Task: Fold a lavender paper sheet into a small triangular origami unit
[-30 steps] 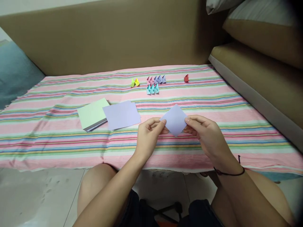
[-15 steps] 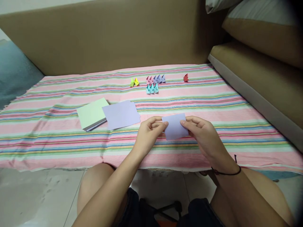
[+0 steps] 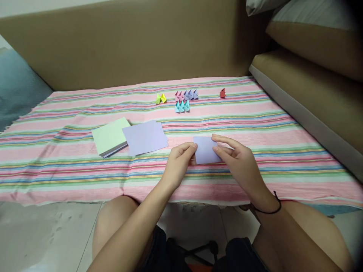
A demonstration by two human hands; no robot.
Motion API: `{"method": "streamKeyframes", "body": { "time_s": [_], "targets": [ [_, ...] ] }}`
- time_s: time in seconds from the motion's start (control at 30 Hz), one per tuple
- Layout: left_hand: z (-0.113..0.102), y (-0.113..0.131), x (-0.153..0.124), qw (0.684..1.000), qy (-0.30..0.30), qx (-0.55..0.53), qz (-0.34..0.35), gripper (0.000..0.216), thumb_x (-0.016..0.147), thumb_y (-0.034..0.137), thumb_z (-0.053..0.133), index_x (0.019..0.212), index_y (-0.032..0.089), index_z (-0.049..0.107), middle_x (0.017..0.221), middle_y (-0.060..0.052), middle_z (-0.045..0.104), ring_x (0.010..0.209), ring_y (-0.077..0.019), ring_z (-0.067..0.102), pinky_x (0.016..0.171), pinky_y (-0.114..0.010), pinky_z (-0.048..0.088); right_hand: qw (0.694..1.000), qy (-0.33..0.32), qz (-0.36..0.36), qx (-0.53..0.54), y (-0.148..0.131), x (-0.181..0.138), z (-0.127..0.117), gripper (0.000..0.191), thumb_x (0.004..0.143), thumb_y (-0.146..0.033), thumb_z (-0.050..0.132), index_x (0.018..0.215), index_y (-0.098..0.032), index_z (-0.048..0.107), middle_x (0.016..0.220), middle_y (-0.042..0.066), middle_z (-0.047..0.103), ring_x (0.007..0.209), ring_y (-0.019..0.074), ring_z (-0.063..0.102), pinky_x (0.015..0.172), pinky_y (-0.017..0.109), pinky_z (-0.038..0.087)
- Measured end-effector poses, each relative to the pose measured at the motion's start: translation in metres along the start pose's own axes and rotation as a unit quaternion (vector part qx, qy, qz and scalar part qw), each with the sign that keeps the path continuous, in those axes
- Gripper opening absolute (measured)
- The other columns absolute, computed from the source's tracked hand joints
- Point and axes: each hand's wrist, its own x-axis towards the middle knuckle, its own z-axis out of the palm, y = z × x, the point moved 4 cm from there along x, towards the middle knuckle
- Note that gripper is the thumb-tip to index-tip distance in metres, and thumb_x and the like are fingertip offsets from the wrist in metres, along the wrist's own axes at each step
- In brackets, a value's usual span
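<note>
A small, nearly square sheet of purple paper is held level between my two hands, just above the striped cloth. My left hand pinches its left edge, thumb on top. At the right side my right hand grips it with the thumb on its face, the index finger reaching to the upper right corner. The fingers beneath the paper are partly hidden. Left of my hands lie several larger purple sheets, loosely stacked. They touch or overlap a thick stack of paper with a pale green top sheet.
Small folded paper pieces stand farther back: two yellow, several pink and purple, three turquoise, one red. Striped cloth covers the seat. A brown backrest rises behind; cushions are piled at right.
The purple paper has shifted slightly left and levelled out. My right index finger has moved from behind the sheet up to its top right corner. The other papers stay put.
</note>
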Motion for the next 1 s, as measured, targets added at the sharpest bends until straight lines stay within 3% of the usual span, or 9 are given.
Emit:
{"method": "streamKeyframes", "body": {
  "time_s": [0.13, 0.37, 0.57, 0.77, 0.87, 1.0],
  "targets": [
    [-0.001, 0.0, 0.0, 1.0, 0.005, -0.023, 0.002, 0.029, 0.078, 0.039, 0.061, 0.063, 0.016, 0.054, 0.061, 0.003, 0.043, 0.055, -0.0083, 0.041, 0.057, -0.021, 0.04, 0.998, -0.051, 0.018, 0.033, 0.004, -0.001, 0.01, 0.044, 0.075, -0.032, 0.07, 0.117, -0.025, 0.059, 0.135, 0.006, 0.054, 0.12, 0.0256, 0.054, 0.1, 0.042, 0.045],
    [0.004, 0.006, -0.002, 0.998, -0.015, -0.058, 0.019, 0.022, 0.078, 0.035, 0.062, 0.069, 0.015, 0.059, 0.067, 0.002, 0.049, 0.063, -0.0092, 0.048, 0.062, -0.021, 0.044, 0.987, -0.136, -0.006, 0.082, 0.0, -0.006, 0.024, 0.057, 0.074, -0.031, 0.072, 0.126, -0.028, 0.049, 0.137, 0.007, 0.051, 0.126, 0.0235, 0.048, 0.101, 0.04, 0.044],
    [0.002, 0.008, -0.001, 0.999, -0.012, -0.029, 0.031, 0.025, 0.071, 0.036, 0.071, 0.065, 0.014, 0.061, 0.062, 0.002, 0.053, 0.06, -0.0088, 0.05, 0.062, -0.022, 0.043, 0.989, -0.143, -0.01, 0.034, -0.001, -0.009, 0.024, 0.069, 0.07, -0.029, 0.075, 0.132, -0.029, 0.044, 0.133, 0.008, 0.053, 0.117, 0.0254, 0.054, 0.088, 0.036, 0.05],
    [-0.003, 0.006, 0.001, 0.999, 0.011, -0.02, 0.045, 0.033, 0.068, 0.035, 0.075, 0.055, 0.014, 0.052, 0.053, 0.004, 0.047, 0.054, -0.0072, 0.045, 0.056, -0.021, 0.038, 0.985, -0.156, 0.037, 0.071, -0.005, -0.01, 0.024, 0.062, 0.073, -0.033, 0.072, 0.13, -0.027, 0.047, 0.122, 0.005, 0.061, 0.105, 0.0218, 0.059, 0.081, 0.031, 0.051],
    [-0.004, 0.004, 0.001, 0.999, 0.012, -0.022, 0.04, 0.037, 0.073, 0.039, 0.07, 0.055, 0.015, 0.047, 0.056, 0.004, 0.045, 0.056, -0.0077, 0.045, 0.058, -0.022, 0.04, 0.984, -0.119, 0.078, 0.11, 0.0, -0.008, 0.022, 0.045, 0.076, -0.038, 0.068, 0.118, -0.024, 0.058, 0.11, 0.003, 0.067, 0.1, 0.0213, 0.061, 0.081, 0.031, 0.05],
    [-0.006, 0.005, 0.0, 0.999, 0.031, -0.021, 0.032, 0.031, 0.075, 0.036, 0.067, 0.063, 0.016, 0.047, 0.06, 0.004, 0.046, 0.056, -0.0072, 0.046, 0.055, -0.021, 0.04, 0.983, 0.002, 0.111, 0.147, 0.011, -0.003, 0.012, 0.028, 0.076, -0.041, 0.066, 0.094, -0.02, 0.065, 0.095, 0.003, 0.069, 0.089, 0.0218, 0.062, 0.071, 0.032, 0.05]
  ]
}}
